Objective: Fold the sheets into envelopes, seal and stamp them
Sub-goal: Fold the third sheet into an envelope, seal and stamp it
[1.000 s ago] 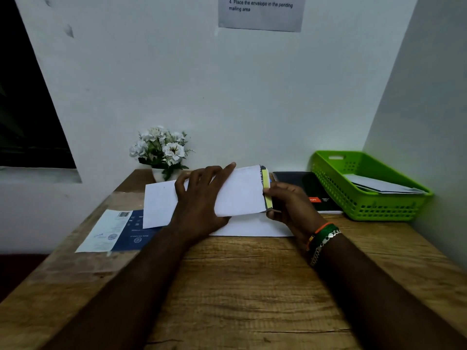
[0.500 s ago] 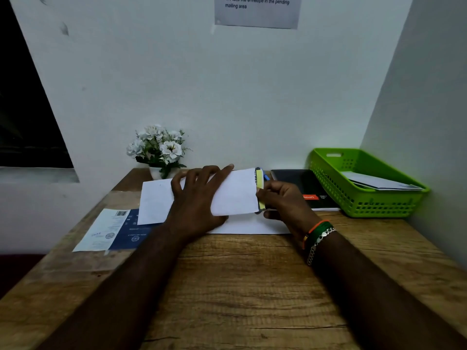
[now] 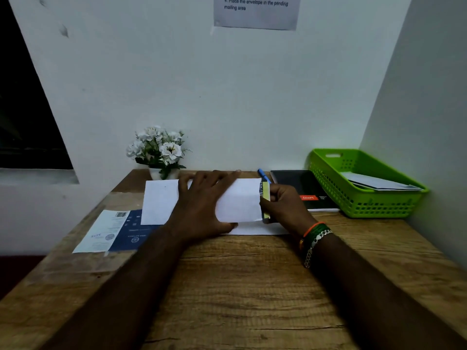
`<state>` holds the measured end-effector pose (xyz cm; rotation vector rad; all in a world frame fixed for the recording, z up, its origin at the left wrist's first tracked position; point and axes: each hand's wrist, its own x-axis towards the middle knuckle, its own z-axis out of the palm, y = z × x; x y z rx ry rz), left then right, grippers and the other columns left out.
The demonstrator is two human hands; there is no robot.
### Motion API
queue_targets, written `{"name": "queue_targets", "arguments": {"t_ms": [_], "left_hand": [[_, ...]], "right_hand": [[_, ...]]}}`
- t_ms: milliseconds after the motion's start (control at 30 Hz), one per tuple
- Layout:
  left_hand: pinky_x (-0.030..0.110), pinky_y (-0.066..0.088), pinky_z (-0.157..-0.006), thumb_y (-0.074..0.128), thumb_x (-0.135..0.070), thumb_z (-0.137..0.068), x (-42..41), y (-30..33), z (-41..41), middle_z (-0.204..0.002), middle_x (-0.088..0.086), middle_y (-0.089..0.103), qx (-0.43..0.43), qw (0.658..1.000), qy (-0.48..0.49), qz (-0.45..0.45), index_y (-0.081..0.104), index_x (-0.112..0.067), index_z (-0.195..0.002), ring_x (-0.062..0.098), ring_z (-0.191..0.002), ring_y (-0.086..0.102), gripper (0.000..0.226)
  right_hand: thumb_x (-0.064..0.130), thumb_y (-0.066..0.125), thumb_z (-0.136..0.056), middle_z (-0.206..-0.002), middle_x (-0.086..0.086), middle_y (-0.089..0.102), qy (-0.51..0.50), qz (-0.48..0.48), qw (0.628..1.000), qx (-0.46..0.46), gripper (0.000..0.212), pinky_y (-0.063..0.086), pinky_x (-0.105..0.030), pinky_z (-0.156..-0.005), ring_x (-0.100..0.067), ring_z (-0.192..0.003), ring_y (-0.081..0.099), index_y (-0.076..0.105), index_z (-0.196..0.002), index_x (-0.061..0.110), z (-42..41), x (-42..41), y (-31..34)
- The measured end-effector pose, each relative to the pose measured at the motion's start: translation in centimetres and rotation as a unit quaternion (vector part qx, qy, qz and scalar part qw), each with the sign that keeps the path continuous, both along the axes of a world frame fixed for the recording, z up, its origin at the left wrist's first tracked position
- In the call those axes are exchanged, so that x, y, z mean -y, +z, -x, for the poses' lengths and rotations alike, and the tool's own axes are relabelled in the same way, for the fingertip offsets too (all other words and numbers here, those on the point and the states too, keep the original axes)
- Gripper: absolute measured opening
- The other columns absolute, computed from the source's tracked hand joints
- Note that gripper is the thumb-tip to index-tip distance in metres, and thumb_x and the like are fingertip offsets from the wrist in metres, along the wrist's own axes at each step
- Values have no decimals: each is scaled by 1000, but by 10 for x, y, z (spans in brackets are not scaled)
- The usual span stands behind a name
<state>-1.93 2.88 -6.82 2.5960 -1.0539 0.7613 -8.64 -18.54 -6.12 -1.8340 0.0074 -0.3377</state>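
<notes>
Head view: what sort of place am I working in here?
Most likely a small mail-preparation desk in a walled corner. A printed notice on the wall mentions placing the envelope in the pending mailing area, a green basket holds papers or envelopes, and a folded sheet lies on the wooden table.

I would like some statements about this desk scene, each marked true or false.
1. The left hand lies flat on the folded white sheet. True.
2. The right hand holds a pair of scissors. False: it grips a yellow glue stick at the sheet's right edge.
3. The green basket holds paper. True.
4. The flowers stand inside the basket. False: the white flowers stand at the desk's back, left of the hands.
</notes>
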Motion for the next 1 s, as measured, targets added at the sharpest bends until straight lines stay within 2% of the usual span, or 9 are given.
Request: {"name": "queue_targets", "arguments": {"t_ms": [100,267,433,533,633,700,800,933,1000], "left_hand": [[48,19,-114,66,-74,-61,2,1,1,-146,-16,41,-9,1000,-21,-4,22,-43,-157,15,-134,37,110],[48,23,-114,64,-79,-58,-1,3,3,-145,-15,45,-2,1000,-13,-1,24,-42,-156,14,-132,40,112],[49,32,-110,71,-68,-56,-7,6,0,-128,-14,59,17,999,-7,43,51,-40,-137,16,-121,53,88],[49,33,-108,71,-71,-56,-13,10,-4,-123,-15,60,28,999,14,40,54,-40,-135,16,-116,54,86],[47,30,-110,71,-77,-54,-22,9,-8,-126,-15,59,16,999,32,39,50,-41,-139,17,-121,52,94],[47,29,-111,70,-81,-53,-26,8,-10,-131,-13,58,4,998,38,45,47,-41,-143,18,-125,51,101],[47,29,-111,69,-86,-50,-28,8,-12,-133,-11,57,-14,998,47,47,44,-42,-145,20,-127,49,107],[47,27,-112,70,-87,-48,-27,6,-13,-134,-11,53,-27,997,49,54,42,-43,-147,18,-128,45,112],[45,25,-113,72,-85,-47,-27,5,-14,-136,-12,51,-29,996,56,58,40,-43,-148,17,-129,42,114]], "right_hand": [[-4,67,-89,-85,-13,77,0,25,1000,-2,16,60,-32,-57,-27,-72,73,77,-95,8,-2,1,-4],[-10,67,-87,-87,-6,79,1,25,999,24,23,59,-29,-59,-22,-77,76,78,-98,8,-7,7,-9],[10,67,-95,-68,-18,67,-32,29,998,34,14,51,-28,-48,-11,-52,61,77,-87,6,-9,8,-8],[45,64,-94,-70,-4,71,-112,199,970,85,33,52,-34,-60,-15,-64,65,73,-76,18,-13,22,-12],[49,69,-87,-91,15,74,-91,370,924,30,20,52,-32,-81,-10,-94,65,75,-90,31,-9,38,-10],[55,76,-78,-100,21,68,-24,405,914,-26,27,50,-31,-91,-7,-106,58,71,-99,39,-3,42,-7],[54,83,-73,-103,18,61,6,436,898,-60,52,45,-27,-90,-5,-103,48,68,-118,34,0,42,-6],[56,86,-66,-101,15,70,9,441,895,-62,47,51,-31,-86,-8,-99,59,75,-106,33,-7,49,-9],[40,88,-71,-92,11,71,7,403,913,-59,27,53,-31,-82,-8,-89,63,75,-93,30,-9,53,-9]]}}
